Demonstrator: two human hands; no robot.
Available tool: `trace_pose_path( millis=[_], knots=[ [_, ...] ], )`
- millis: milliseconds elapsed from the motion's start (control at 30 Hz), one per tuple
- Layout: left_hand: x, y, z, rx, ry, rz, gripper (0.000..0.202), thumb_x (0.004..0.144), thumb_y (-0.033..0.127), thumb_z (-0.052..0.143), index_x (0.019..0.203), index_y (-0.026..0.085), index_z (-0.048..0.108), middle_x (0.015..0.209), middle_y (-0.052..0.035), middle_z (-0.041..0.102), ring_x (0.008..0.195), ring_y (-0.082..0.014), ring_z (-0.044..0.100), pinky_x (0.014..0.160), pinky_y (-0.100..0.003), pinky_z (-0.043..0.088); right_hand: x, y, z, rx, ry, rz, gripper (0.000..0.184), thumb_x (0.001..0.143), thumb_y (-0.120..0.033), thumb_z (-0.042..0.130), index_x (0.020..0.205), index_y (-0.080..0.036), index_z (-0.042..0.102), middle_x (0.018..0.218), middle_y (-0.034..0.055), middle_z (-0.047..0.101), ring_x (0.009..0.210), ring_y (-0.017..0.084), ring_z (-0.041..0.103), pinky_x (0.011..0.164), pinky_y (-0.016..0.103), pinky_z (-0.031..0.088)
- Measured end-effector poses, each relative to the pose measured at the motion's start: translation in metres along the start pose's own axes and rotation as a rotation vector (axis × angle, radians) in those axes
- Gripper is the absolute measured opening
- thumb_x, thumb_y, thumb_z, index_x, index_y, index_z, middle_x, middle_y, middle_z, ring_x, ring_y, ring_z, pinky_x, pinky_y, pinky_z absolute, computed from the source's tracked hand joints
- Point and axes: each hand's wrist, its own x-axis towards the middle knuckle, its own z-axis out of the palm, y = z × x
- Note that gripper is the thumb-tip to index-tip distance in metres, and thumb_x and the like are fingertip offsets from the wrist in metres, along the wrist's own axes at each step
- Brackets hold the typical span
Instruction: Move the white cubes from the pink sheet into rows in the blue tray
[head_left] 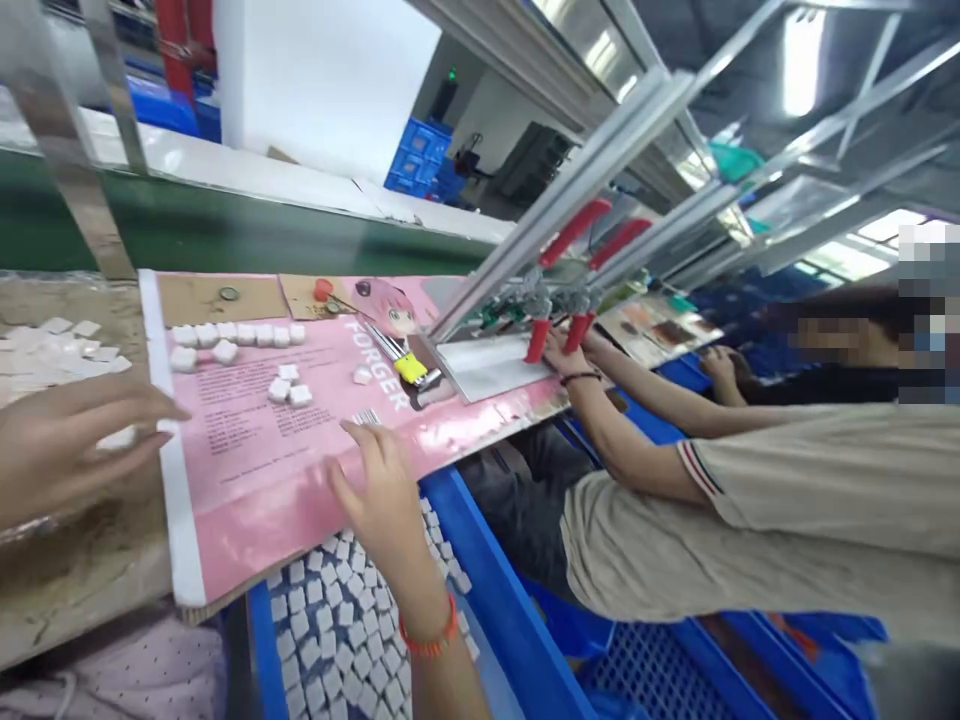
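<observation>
My left hand point(71, 445) reaches in from the left edge, fingers stretched and thumb slightly apart. Through the gap behind its fingertips shows a white piece point(118, 438); whether the hand touches it I cannot tell. My right hand point(382, 490), with an orange band at the wrist, hovers at the front of the pink printed sheet point(255, 500), fingers spread and holding nothing. Small white square blocks point(244, 334) form a row on the sheet, and three more blocks point(289, 388) sit clustered nearer. A single white piece point(362, 374) lies beside a yellow-and-metal tool point(409, 366).
Below the sheet, a blue tray point(487, 590) contains many white blocks. Flat white pieces point(60, 350) lie far left. A metal-framed fixture with red handles point(538, 340) stands right, where a co-worker's hands point(559, 355) work. Another person sits beyond.
</observation>
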Motion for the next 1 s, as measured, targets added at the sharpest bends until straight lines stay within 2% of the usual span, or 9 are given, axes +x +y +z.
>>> trace_pose_path(
  millis=[33, 167, 200, 300, 400, 567, 700, 833, 1000],
  knots=[
    [0.016, -0.008, 0.001, 0.144, -0.076, -0.068, 0.032, 0.087, 0.055, 0.038, 0.109, 0.038, 0.056, 0.110, 0.0132, 0.059, 0.095, -0.0144, 0.058, 0.085, -0.030, 0.046, 0.023, -0.002, 0.011, -0.008, -0.082, 0.009, 0.038, 0.082, -0.033, 0.058, 0.120, -0.030, 0.054, 0.110, 0.0084, 0.060, 0.108, 0.030, 0.058, 0.091, 0.050, 0.053],
    [0.078, -0.018, 0.037, 0.178, -0.241, -0.121, 0.036, 0.084, 0.040, 0.062, 0.112, 0.020, 0.057, 0.111, -0.0045, 0.062, 0.096, -0.0214, 0.061, 0.083, -0.039, 0.051, 0.082, 0.006, 0.056, -0.033, -0.247, 0.035, 0.041, 0.078, -0.034, 0.063, 0.116, -0.023, 0.054, 0.106, 0.0082, 0.059, 0.097, 0.025, 0.061, 0.081, 0.044, 0.056],
    [0.089, -0.015, 0.050, 0.170, -0.270, -0.135, 0.029, 0.086, 0.037, 0.061, 0.106, 0.016, 0.059, 0.105, -0.0067, 0.063, 0.092, -0.0209, 0.062, 0.080, -0.040, 0.052, 0.087, 0.009, 0.064, -0.040, -0.276, 0.037, 0.036, 0.078, -0.034, 0.064, 0.112, -0.021, 0.056, 0.103, 0.0065, 0.060, 0.092, 0.022, 0.062, 0.078, 0.041, 0.056],
    [0.108, -0.005, 0.084, 0.120, -0.303, -0.137, 0.028, 0.090, 0.035, 0.059, 0.109, 0.014, 0.059, 0.109, -0.0075, 0.062, 0.095, -0.0213, 0.062, 0.081, -0.042, 0.054, 0.090, 0.018, 0.076, -0.070, -0.316, 0.058, 0.023, 0.083, -0.035, 0.063, 0.097, -0.017, 0.059, 0.095, 0.0025, 0.062, 0.083, 0.016, 0.061, 0.073, 0.035, 0.054],
    [0.109, 0.001, 0.100, 0.075, -0.300, -0.113, 0.028, 0.090, 0.032, 0.058, 0.112, 0.015, 0.058, 0.114, -0.0082, 0.061, 0.100, -0.0226, 0.061, 0.085, -0.044, 0.053, 0.084, 0.025, 0.076, -0.092, -0.294, 0.105, 0.024, 0.086, -0.038, 0.059, 0.096, -0.016, 0.059, 0.093, 0.0017, 0.062, 0.080, 0.014, 0.061, 0.071, 0.034, 0.053],
    [0.103, -0.011, 0.087, 0.032, -0.328, -0.124, 0.027, 0.091, 0.030, 0.058, 0.114, 0.015, 0.057, 0.114, -0.0081, 0.061, 0.099, -0.0223, 0.062, 0.084, -0.043, 0.054, 0.084, 0.029, 0.078, -0.064, -0.244, 0.179, 0.037, 0.085, -0.043, 0.058, 0.111, -0.017, 0.054, 0.093, 0.0021, 0.062, 0.072, 0.013, 0.060, 0.069, 0.033, 0.054],
    [0.107, -0.025, 0.068, 0.011, -0.405, -0.121, 0.031, 0.089, 0.030, 0.060, 0.116, 0.016, 0.056, 0.121, -0.0093, 0.057, 0.104, -0.0244, 0.060, 0.085, -0.045, 0.053, 0.093, 0.025, 0.091, -0.074, -0.225, 0.187, 0.053, 0.081, -0.046, 0.061, 0.123, -0.017, 0.047, 0.106, 0.0099, 0.058, 0.085, 0.021, 0.061, 0.073, 0.039, 0.054],
    [0.109, -0.033, 0.056, -0.084, -0.500, -0.014, 0.024, 0.089, 0.028, 0.060, 0.110, 0.015, 0.059, 0.115, -0.0077, 0.061, 0.103, -0.0230, 0.060, 0.087, -0.044, 0.052, 0.097, 0.018, 0.095, -0.073, -0.249, 0.157, 0.035, 0.085, -0.038, 0.058, 0.114, -0.018, 0.056, 0.108, 0.0105, 0.057, 0.097, 0.025, 0.060, 0.080, 0.042, 0.052],
    [0.086, -0.029, 0.049, -0.097, -0.463, -0.102, 0.021, 0.089, 0.028, 0.060, 0.106, 0.014, 0.059, 0.103, -0.0056, 0.064, 0.091, -0.0199, 0.063, 0.079, -0.039, 0.054, 0.069, -0.005, 0.086, 0.014, -0.363, 0.056, 0.028, 0.081, -0.031, 0.065, 0.107, -0.021, 0.061, 0.101, 0.0066, 0.060, 0.095, 0.022, 0.062, 0.083, 0.036, 0.052]
  ],
)
